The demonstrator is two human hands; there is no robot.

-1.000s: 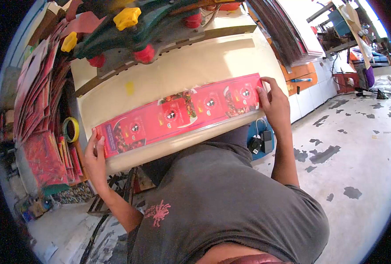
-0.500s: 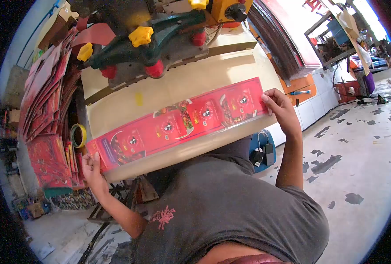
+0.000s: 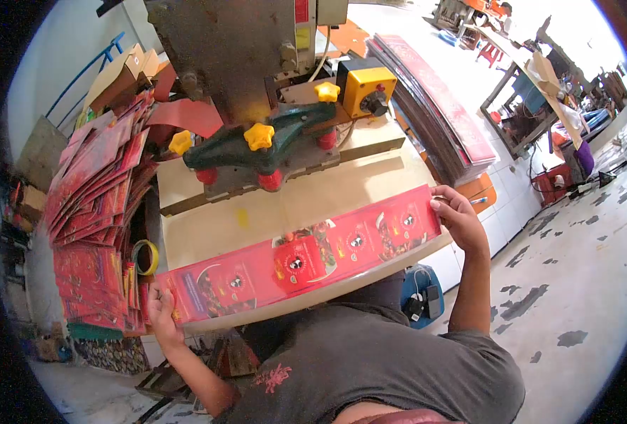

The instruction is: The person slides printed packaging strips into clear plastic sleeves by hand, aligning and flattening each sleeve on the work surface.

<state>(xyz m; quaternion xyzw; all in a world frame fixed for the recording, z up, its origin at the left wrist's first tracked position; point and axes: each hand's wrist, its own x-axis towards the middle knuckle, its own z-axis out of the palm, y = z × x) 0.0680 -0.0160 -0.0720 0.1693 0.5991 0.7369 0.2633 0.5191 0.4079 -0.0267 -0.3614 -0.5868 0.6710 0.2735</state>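
Note:
A long red printed sheet [image 3: 264, 272] with food pictures and round logos lies slantwise along the front of a cream work table [image 3: 207, 240]. At its left end my left hand [image 3: 163, 316] is closed, pinching the corner between thumb and fingers. My right hand [image 3: 463, 220] grips the other end, its thumb on top and curled fingers at the edge. Beyond the sheet stands a press-like machine with a dark green clamp arm [image 3: 285, 145], yellow star knobs [image 3: 259, 137] and red feet [image 3: 269, 180]. The sheet lies in front of these feet, apart from them.
A leaning pile of red printed sheets [image 3: 91, 191] stands at the left, with a yellow tape roll [image 3: 145, 257] beside it. A yellow control box [image 3: 370, 92] sits behind the table. Long stacked sheets [image 3: 437, 106] lie at the right. A blue stool [image 3: 426, 283] holds chargers.
The view has tilted upward, so the machine and table appear lower and more of the machine shows. Both hands keep hold of the sheet, which now lies slightly nearer the table's front edge.

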